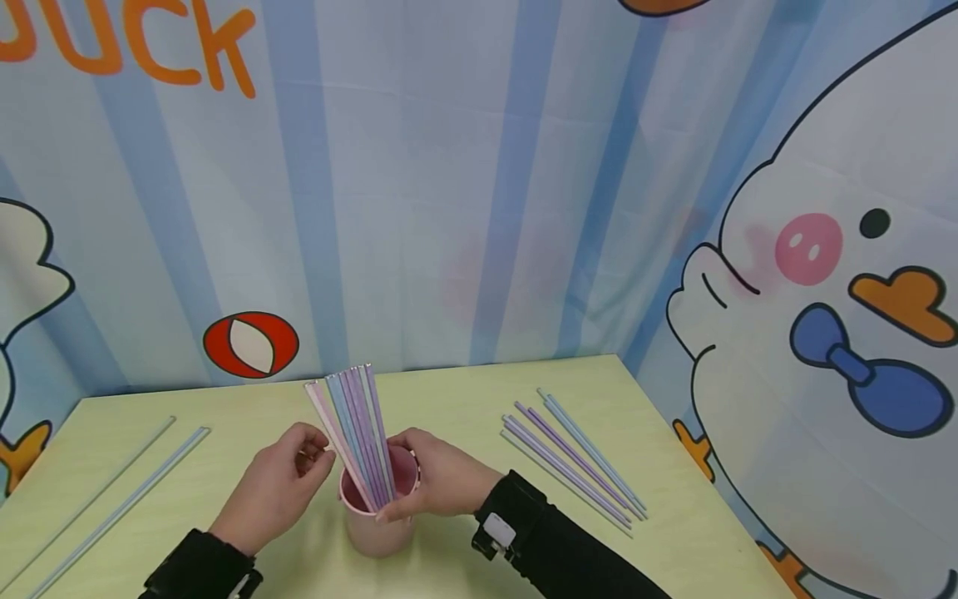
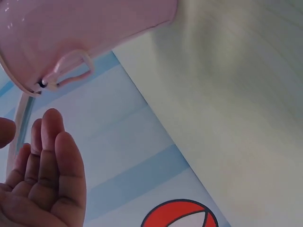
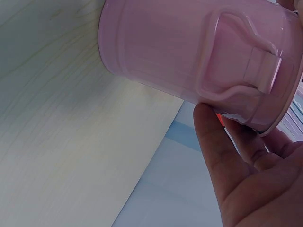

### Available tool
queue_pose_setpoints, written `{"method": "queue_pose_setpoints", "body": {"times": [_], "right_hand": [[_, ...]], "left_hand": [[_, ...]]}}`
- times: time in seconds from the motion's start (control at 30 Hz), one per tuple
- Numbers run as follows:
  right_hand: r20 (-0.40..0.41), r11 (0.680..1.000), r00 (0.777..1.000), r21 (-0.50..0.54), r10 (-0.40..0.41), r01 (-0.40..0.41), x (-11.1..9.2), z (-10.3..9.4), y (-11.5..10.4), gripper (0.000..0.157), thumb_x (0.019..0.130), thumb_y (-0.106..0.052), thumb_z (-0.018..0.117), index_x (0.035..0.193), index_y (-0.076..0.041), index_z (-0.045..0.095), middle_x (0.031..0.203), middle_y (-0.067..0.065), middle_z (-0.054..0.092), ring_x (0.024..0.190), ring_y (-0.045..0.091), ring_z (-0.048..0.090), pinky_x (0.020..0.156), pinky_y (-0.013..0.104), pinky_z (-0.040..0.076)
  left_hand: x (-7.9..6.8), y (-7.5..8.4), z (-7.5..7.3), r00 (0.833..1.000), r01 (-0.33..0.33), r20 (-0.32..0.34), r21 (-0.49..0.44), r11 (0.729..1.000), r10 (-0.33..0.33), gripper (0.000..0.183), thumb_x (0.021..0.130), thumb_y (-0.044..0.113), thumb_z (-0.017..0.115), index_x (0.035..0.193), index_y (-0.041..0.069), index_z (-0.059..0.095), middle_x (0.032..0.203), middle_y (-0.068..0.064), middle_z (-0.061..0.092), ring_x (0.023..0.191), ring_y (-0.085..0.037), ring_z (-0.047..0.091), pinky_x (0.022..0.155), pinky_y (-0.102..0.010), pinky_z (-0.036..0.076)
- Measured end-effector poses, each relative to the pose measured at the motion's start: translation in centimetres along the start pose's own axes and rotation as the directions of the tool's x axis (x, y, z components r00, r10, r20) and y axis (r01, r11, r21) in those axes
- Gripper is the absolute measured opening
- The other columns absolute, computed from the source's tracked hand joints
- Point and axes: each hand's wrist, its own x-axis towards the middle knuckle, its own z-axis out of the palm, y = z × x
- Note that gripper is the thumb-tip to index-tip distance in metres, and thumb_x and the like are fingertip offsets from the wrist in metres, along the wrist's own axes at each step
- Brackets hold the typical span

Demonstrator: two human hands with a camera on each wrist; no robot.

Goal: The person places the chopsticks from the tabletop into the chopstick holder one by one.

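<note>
A pink bucket (image 1: pixel 379 532) with small side handles (image 3: pixel 236 54) stands upright on the table. In it leans a bunch of pink, blue and purple straws (image 1: pixel 359 441), fanned toward the upper left. My right hand (image 1: pixel 441 474) grips the bucket near its rim, thumb on the near side and fingers round the far side. My left hand (image 1: pixel 280 478) is at the left of the bunch, fingertips close to the outermost pink straw. In the left wrist view its fingers (image 2: pixel 49 156) are loosely extended, with the thumb apart from them, below the bucket's rim.
On the right of the table (image 1: pixel 464 399) lie several purple and blue straws (image 1: pixel 576 457), roughly side by side. Long pale straws (image 1: pixel 123 507) lie slanting at the left. A striped cartoon curtain (image 1: pixel 434 208) hangs behind the table's back edge.
</note>
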Motion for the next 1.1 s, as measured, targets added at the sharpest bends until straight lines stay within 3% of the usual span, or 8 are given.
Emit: {"method": "queue_pose_setpoints", "body": {"times": [0.17,0.27,0.43,0.6,0.83,1.1], "right_hand": [[0.0,1.0,1.0,-0.008,0.007,-0.007,0.0,0.0,0.0,0.086,0.065,-0.055,0.081,0.132,-0.015,0.043,0.124,-0.002,0.054,0.107,0.004,0.049,0.096,0.028,0.047],[0.001,1.0,1.0,-0.007,0.016,-0.016,0.0,0.0,0.0,0.086,0.065,-0.055,0.081,0.131,-0.015,0.044,0.124,-0.003,0.054,0.107,0.004,0.049,0.096,0.028,0.047],[0.008,1.0,1.0,0.013,0.027,-0.027,0.0,0.0,0.0,0.086,0.065,-0.054,0.082,0.131,-0.016,0.043,0.124,-0.003,0.054,0.106,0.004,0.049,0.095,0.028,0.048],[0.012,1.0,1.0,0.015,0.024,-0.025,0.1,0.0,0.1,0.086,0.065,-0.054,0.082,0.131,-0.015,0.043,0.124,-0.004,0.054,0.107,0.004,0.049,0.096,0.028,0.047],[0.014,0.999,0.999,0.018,0.037,-0.037,0.1,0.0,0.0,0.086,0.065,-0.054,0.082,0.131,-0.016,0.043,0.125,-0.004,0.054,0.107,0.004,0.049,0.096,0.028,0.047],[0.015,0.999,0.999,0.03,0.037,-0.038,0.1,0.0,-0.1,0.085,0.065,-0.053,0.083,0.131,-0.016,0.043,0.125,-0.004,0.054,0.107,0.004,0.049,0.096,0.028,0.047]], "left_hand": [[0.2,-1.8,-0.7,1.0,0.028,-0.006,0.064,0.998,-0.028,0.026,0.096,0.022,0.052,0.113,0.003,0.051,0.096,-0.011,0.061,0.079,-0.021,0.053,0.07,-0.036,0.056],[0.4,-3.6,-1.3,0.999,0.045,-0.025,0.154,0.987,-0.041,0.029,0.095,0.02,0.053,0.115,-0.001,0.053,0.098,-0.015,0.063,0.08,-0.023,0.054,0.073,-0.042,0.057],[0.6,-7.5,-2.8,0.998,0.038,-0.056,0.353,0.935,-0.019,0.034,0.091,0.016,0.057,0.115,-0.009,0.055,0.101,-0.024,0.061,0.085,-0.033,0.056,0.079,-0.054,0.052],[0.4,-11.6,-4.8,0.997,0.044,-0.083,0.478,0.877,-0.005,0.039,0.088,0.013,0.059,0.114,-0.015,0.054,0.109,-0.036,0.052,0.095,-0.05,0.051,0.077,-0.063,0.048],[0.0,-15.5,-6.0,0.986,0.16,-0.053,0.54,0.826,-0.156,0.042,0.087,0.015,0.061,0.114,-0.016,0.053,0.108,-0.038,0.044,0.093,-0.054,0.043,0.073,-0.065,0.045],[-0.5,-16.8,-6.5,0.968,0.215,-0.016,0.558,0.802,-0.249,0.033,0.088,0.013,0.059,0.105,-0.015,0.054,0.098,-0.035,0.045,0.085,-0.05,0.044,0.066,-0.062,0.045]]}}
